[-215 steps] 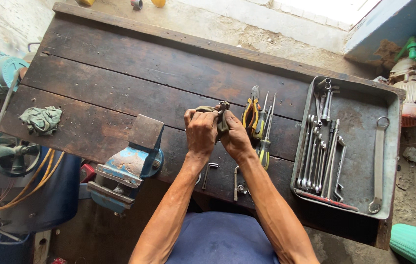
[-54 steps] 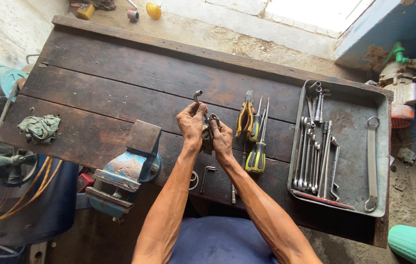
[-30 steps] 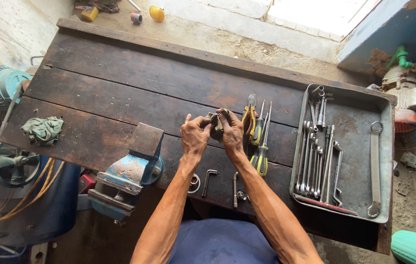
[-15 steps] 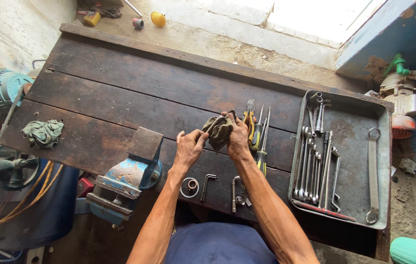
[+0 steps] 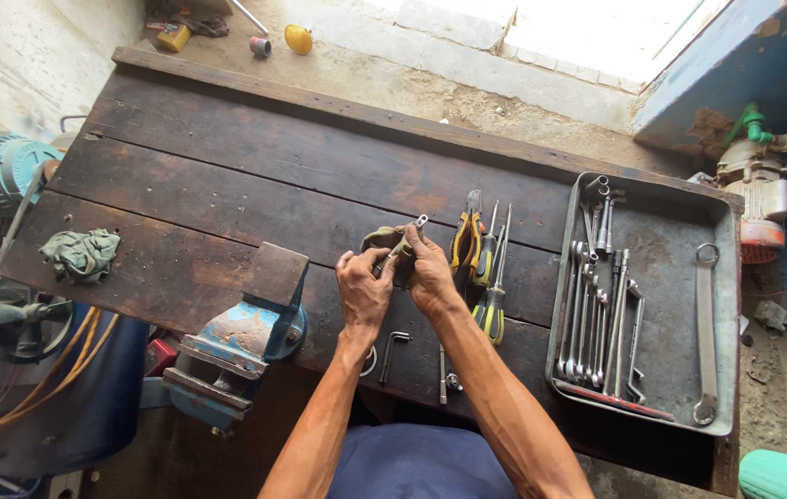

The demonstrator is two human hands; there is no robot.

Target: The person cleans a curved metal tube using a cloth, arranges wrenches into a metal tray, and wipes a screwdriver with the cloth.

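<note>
Holding a small metal tool (image 5: pixel 409 237) inside a dirty olive rag (image 5: pixel 384 242), both hands sit together above the middle of the dark wooden surface (image 5: pixel 227 166). The left hand (image 5: pixel 365 291) is clenched on the rag, and the right hand (image 5: pixel 430 273) pinches the tool, whose bright tip sticks out past the fingers. The wiping looks to be in mid-course. Pliers (image 5: pixel 467 236) and screwdrivers (image 5: pixel 493 277) lie just beside the hands, an L-shaped key (image 5: pixel 393 345) lies near the front edge, and spanners fill the grey metal tray (image 5: pixel 735 305). Most of the tool is covered by cloth and fingers, so its kind and cleanness are hard to tell.
</note>
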